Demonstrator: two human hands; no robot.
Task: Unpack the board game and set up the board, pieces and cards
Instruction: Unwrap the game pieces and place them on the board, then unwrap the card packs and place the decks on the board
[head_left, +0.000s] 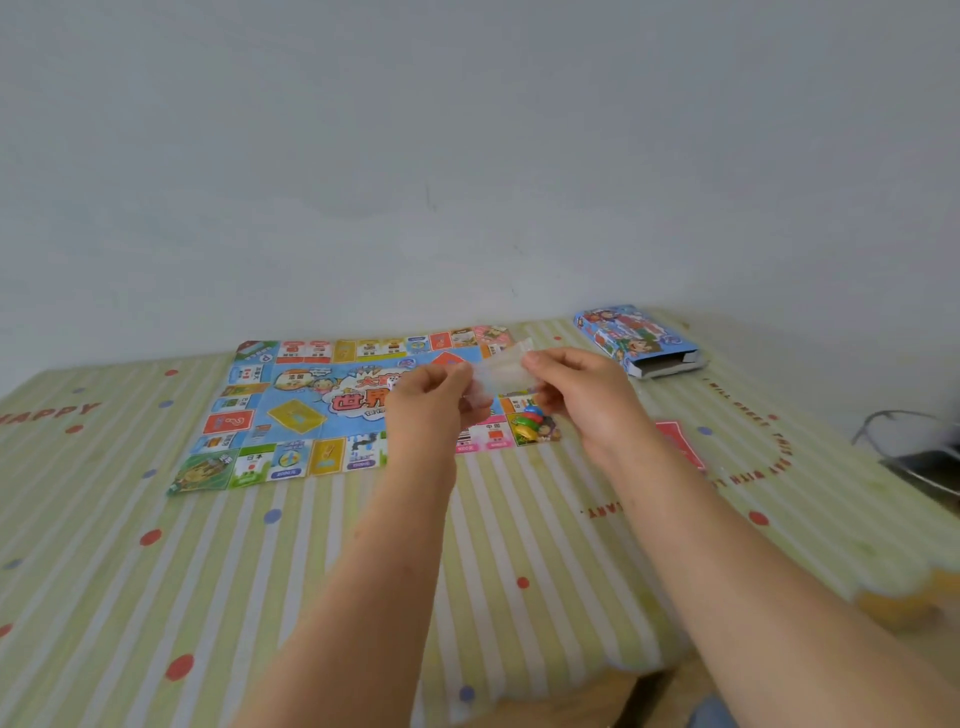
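The colourful paper game board (291, 410) lies unfolded on the striped tablecloth. Above its right half, my left hand (434, 402) and my right hand (582, 395) each pinch an end of a small clear plastic bag (501, 374) held between them. A white die (393, 383) shows just left of my left hand. Several coloured playing pieces (532, 418) lie in a heap on the board's right corner. A red stack of cards (680, 441) lies on the cloth, partly hidden behind my right forearm.
The opened game box (639, 340) lies at the back right near the wall. A dark metal object (919, 457) sits at the right edge. The striped tablecloth (156, 597) hangs over the table's front edge at lower right.
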